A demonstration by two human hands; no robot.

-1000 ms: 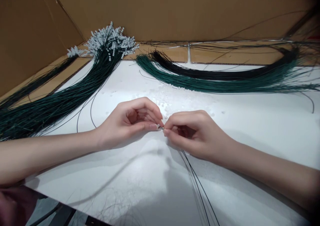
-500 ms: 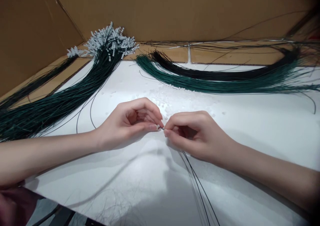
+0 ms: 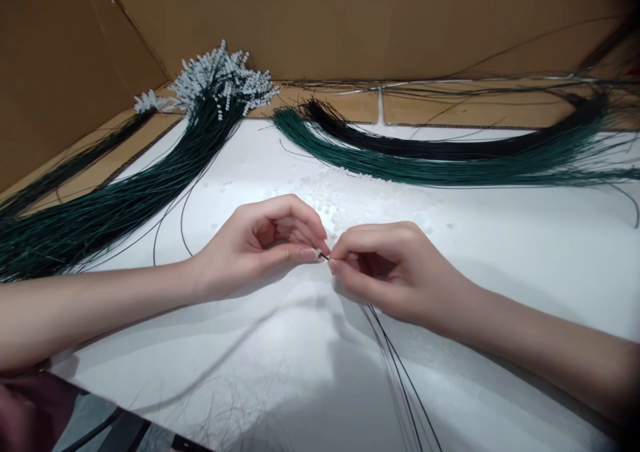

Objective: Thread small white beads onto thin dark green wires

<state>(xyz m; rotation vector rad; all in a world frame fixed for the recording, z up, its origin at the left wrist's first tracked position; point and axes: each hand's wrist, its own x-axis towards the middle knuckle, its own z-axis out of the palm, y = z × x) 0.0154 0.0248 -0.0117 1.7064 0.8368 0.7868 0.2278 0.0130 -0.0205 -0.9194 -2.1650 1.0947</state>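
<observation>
My right hand point(image 3: 390, 265) pinches thin dark wires point(image 3: 400, 365) between thumb and forefinger. Their tails run from under that hand to the front of the table, and a short dark end pokes out toward the left. Facing it, my left hand point(image 3: 280, 242) has thumb and fingertips pressed together on a tiny white bead point(image 3: 319, 255) at the wire's tip. The fingertips of the two hands nearly touch. Behind them lie several loose white beads point(image 3: 333, 205), scattered on the white tabletop point(image 3: 240, 345).
A bundle of green wires tipped with white beads point(image 3: 220, 82) lies at the left, beside a smaller bundle point(image 3: 80, 155). Bare green wires point(image 3: 400, 169) and black wires point(image 3: 425, 149) curve along the back. Cardboard walls point(image 3: 350, 25) enclose the table's far side.
Both hands keep almost the same place and pinch. The view has shifted very slightly, and the wire tails appear a touch farther right.
</observation>
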